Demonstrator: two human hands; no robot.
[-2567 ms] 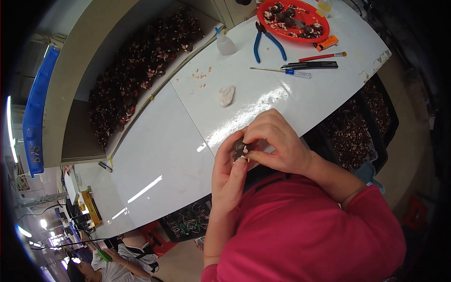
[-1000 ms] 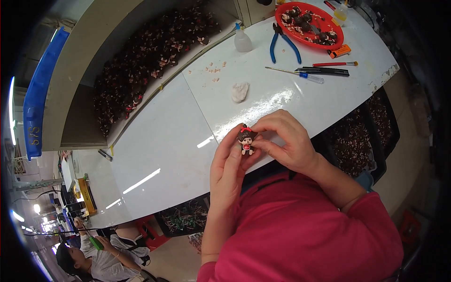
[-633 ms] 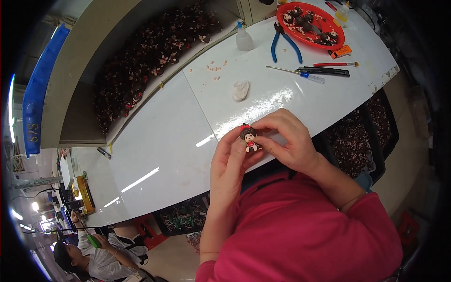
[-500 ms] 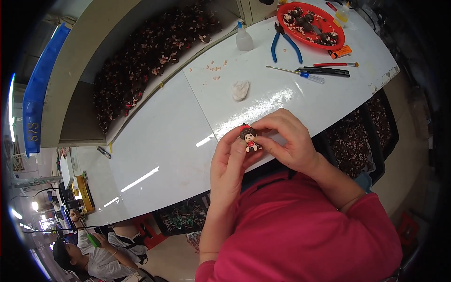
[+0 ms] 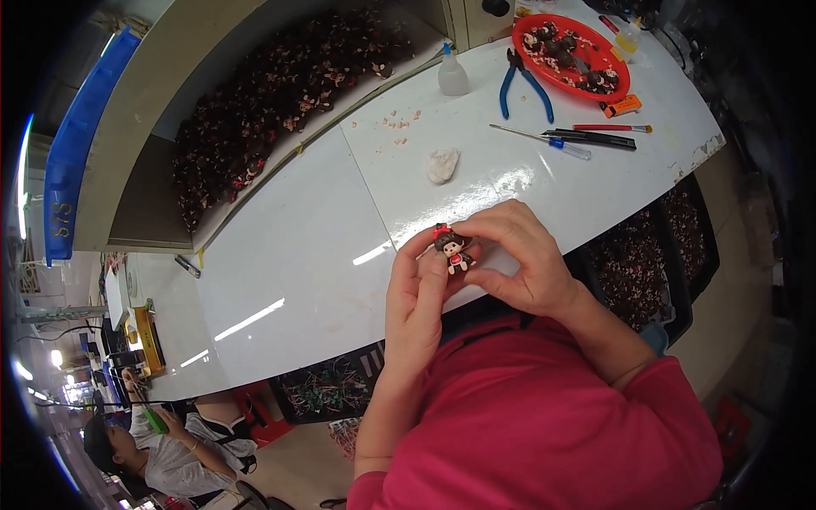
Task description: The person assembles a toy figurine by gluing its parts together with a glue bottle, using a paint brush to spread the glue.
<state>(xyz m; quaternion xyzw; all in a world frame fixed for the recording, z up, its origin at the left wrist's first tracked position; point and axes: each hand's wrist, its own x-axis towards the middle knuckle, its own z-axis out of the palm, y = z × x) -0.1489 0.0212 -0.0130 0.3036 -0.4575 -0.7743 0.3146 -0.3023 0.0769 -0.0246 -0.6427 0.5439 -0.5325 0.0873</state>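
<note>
A small toy figurine [image 5: 455, 250] with dark brown hair, a red bow, a pale face and a red bib is pinched upright in my left hand [image 5: 416, 293], its face toward me. The thumb presses on its side, and the other fingers go behind it. My right hand [image 5: 527, 268] is close against its right side. The index fingertip reaches the figurine's head, while the thumb stands apart from it, leaving a gap. The rear of the figurine is hidden by my fingers.
On the white table [image 5: 289, 280] lie a white lump [image 5: 443, 166], a squeeze bottle [image 5: 452, 75], blue-handled pliers [image 5: 525, 87], a screwdriver [image 5: 568, 148], a brush [image 5: 612, 127] and a red bowl [image 5: 618, 83] of parts. A bin [image 5: 140, 212] heaped with figurines stands behind. A co-worker [image 5: 183, 455] sits at lower left.
My right thumb has come away from the figurine's front and moved right, widening the gap to the index finger. The figurine has tilted slightly in my left hand. The whole view has shifted slightly.
</note>
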